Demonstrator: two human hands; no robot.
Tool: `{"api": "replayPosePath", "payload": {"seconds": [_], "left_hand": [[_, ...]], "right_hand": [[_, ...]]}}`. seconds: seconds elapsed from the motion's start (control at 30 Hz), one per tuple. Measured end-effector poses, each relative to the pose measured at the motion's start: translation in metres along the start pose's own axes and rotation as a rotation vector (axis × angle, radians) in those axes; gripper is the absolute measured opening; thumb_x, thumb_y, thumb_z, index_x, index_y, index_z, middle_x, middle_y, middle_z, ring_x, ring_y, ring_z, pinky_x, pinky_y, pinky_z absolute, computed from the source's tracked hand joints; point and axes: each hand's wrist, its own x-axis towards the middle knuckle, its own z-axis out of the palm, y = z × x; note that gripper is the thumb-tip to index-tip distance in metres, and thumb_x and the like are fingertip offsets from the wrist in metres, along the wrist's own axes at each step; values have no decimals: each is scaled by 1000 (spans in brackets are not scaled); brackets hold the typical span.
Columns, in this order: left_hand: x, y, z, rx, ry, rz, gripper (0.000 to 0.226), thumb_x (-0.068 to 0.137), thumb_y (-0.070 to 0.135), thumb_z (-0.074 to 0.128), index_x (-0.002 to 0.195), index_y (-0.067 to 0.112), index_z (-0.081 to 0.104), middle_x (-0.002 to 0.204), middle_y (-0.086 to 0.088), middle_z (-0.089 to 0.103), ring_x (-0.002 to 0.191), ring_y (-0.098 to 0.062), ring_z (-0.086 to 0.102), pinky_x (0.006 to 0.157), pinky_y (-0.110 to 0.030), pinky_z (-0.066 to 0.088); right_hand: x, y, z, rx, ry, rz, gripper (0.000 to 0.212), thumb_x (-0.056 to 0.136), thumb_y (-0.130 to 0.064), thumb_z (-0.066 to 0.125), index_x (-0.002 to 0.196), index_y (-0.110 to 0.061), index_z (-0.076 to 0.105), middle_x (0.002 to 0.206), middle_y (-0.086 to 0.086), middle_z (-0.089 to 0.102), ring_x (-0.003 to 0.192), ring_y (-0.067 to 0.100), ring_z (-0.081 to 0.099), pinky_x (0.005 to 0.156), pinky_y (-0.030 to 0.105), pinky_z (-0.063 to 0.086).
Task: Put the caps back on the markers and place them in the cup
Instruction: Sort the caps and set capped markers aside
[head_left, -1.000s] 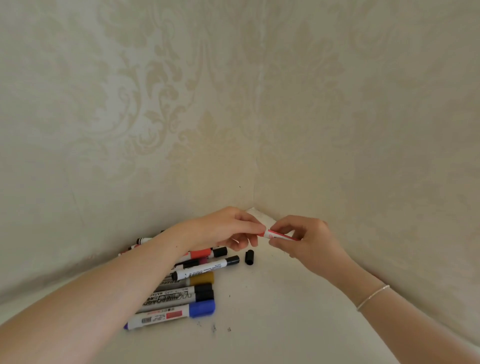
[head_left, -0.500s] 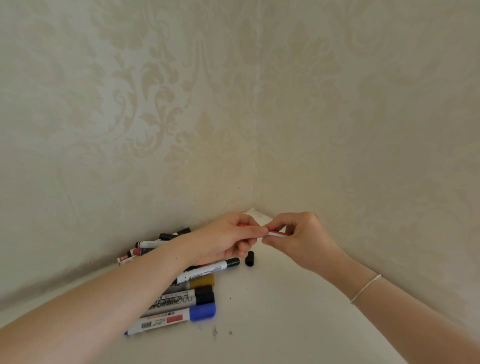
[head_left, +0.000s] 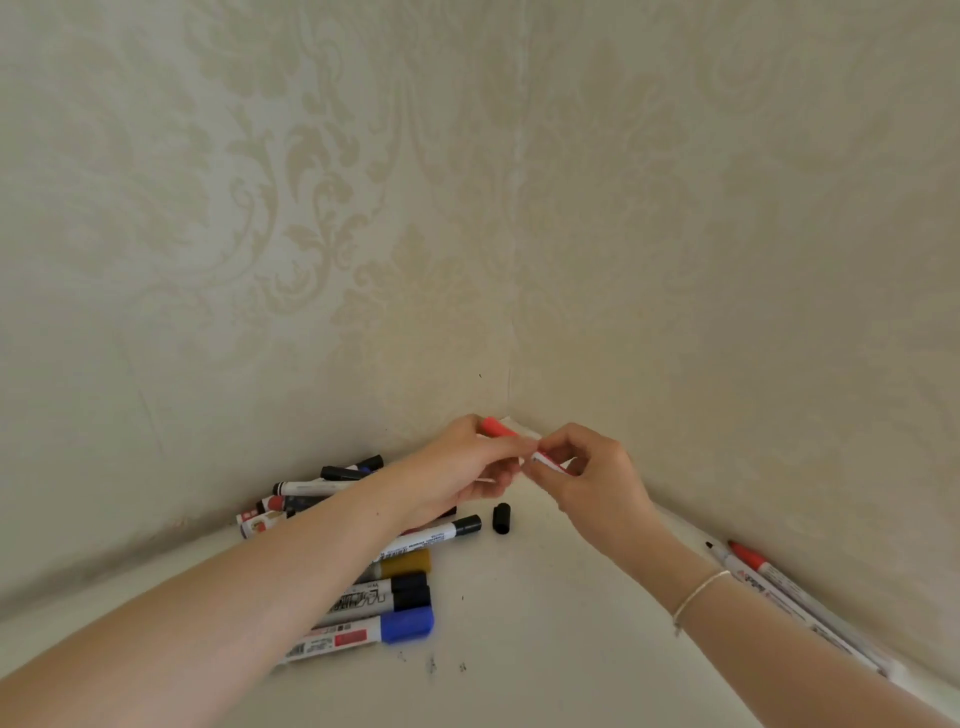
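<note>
Left hand (head_left: 467, 462) pinches the red cap (head_left: 496, 427), right hand (head_left: 587, 467) pinches the marker (head_left: 548, 461); ends meet, axis slanting down-right

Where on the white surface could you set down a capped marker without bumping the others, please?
Bare room lies between the blue-capped marker and the two uncapped markers along the right wall, nearer than the loose black cap. The marker pile at the left wall is crowded.
</note>
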Motion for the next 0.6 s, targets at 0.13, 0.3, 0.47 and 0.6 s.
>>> {"api": "replayPosePath", "payload": {"seconds": [0.13, 0.3, 0.47, 0.6], "left_hand": [[1, -3, 0, -93, 250, 108, 15, 90, 19, 67, 90, 8, 58, 94, -11, 74, 80, -16, 72, 65, -22, 56], [-5, 7, -46, 116, 411, 245, 19, 84, 13, 74, 93, 9, 58, 92, -14, 73, 78, -22, 72, 68, -30, 59], [-17, -7, -87, 1004, 216, 163, 15, 83, 30, 74, 95, 25, 67, 93, 6, 69, 86, -11, 65, 81, -30, 53], [-20, -20, -100, 1170, 142, 149, 18, 88, 30, 68, 104, 24, 69, 98, 8, 65, 91, -8, 61, 85, -29, 51]], "right_hand": [[2, -5, 11, 144, -192, 46, 43, 80, 1, 62, 102, -36, 61, 99, -3, 66, 84, 11, 64, 66, 25, 46], [3, -3, 18, 114, -383, 120, 57, 83, 7, 60, 132, -21, 52, 124, -2, 61, 110, 9, 58, 90, 21, 47], [10, 7, 29, -317, -369, 84, 48, 89, -5, 54, 134, -23, 50, 125, -2, 54, 103, 10, 53, 71, 16, 41], [10, 26, 38, -699, -399, 62, 48, 96, -26, 49, 143, -22, 36, 132, 5, 43, 122, 21, 43, 93, 25, 39]]}}
